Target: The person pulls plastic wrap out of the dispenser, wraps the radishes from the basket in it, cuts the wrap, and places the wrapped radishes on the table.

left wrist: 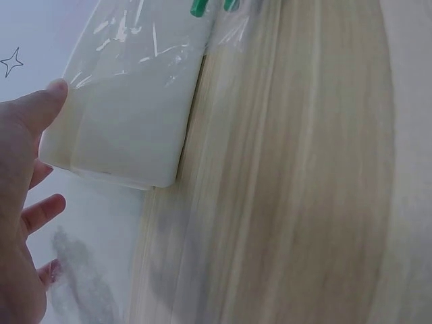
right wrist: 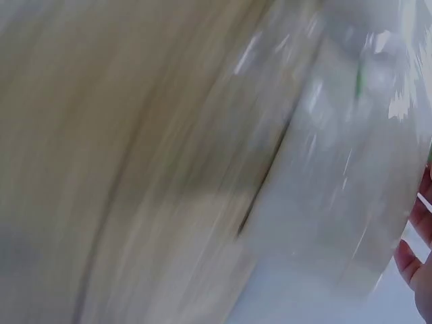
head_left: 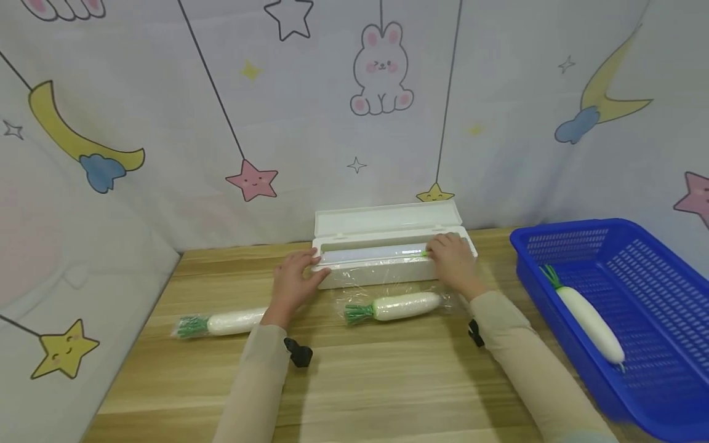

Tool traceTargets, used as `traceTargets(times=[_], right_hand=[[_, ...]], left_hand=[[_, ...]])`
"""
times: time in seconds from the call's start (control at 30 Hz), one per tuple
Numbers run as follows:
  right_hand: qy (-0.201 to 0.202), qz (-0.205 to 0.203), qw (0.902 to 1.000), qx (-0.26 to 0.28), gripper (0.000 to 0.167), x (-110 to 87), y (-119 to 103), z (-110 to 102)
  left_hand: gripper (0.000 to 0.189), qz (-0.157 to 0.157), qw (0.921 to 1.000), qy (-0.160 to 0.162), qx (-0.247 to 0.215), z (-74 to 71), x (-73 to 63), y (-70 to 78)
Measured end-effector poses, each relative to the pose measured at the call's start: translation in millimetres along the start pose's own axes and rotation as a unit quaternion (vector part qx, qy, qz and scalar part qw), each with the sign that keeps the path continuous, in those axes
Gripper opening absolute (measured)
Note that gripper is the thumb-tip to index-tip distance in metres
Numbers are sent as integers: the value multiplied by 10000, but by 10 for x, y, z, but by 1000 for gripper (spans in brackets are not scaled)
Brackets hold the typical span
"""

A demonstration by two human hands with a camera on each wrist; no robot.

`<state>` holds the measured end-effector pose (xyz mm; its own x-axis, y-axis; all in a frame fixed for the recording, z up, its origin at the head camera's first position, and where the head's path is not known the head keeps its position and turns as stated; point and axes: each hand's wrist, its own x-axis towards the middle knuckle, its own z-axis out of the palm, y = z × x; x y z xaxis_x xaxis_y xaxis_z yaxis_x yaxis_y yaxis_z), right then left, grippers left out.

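Note:
A white cling film dispenser [head_left: 376, 275] stands at the back of the table with its lid raised and a film roll [head_left: 371, 253] inside. My left hand [head_left: 290, 283] holds its left end, thumb on the front edge. At the right end, my right hand [head_left: 455, 263] has its fingertips on the small green slide cutter [head_left: 425, 253]. Clear film hangs down the front to a white radish [head_left: 407, 306] with green stems, lying wrapped in front of the box. Another wrapped radish [head_left: 235, 322] lies to the left, partly behind my left wrist. Motion blurs the right wrist view.
On the right is a blue plastic basket [head_left: 565, 326] with one bare white radish [head_left: 592, 323] inside. A patterned cloth [head_left: 310, 123] hangs close behind the dispenser and along the left side. Wooden tabletop [head_left: 388, 387] lies between my forearms.

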<state>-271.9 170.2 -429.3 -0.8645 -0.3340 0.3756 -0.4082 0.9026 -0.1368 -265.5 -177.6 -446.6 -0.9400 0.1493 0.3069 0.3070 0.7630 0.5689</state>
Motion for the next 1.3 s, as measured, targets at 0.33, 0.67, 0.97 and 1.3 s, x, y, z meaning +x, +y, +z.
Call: traceTargets(times=[0.33, 0.67, 0.97, 1.3], right_hand=[[603, 436, 9970, 208, 8, -345, 687, -161], [133, 2161, 9452, 2444, 40, -407, 515, -170], [62, 3707, 8690, 3278, 58, -497, 437, -214], [-16, 4057, 8131, 4174, 57, -502, 376, -213]], left_hand=[[42, 102, 9998, 100, -109, 31, -12, 15], [41, -244, 9982, 264, -480, 56, -62, 39], [69, -1607, 9830, 557, -688, 105, -119, 302], [54, -2375, 9521, 877, -1717, 177, -164, 391]])
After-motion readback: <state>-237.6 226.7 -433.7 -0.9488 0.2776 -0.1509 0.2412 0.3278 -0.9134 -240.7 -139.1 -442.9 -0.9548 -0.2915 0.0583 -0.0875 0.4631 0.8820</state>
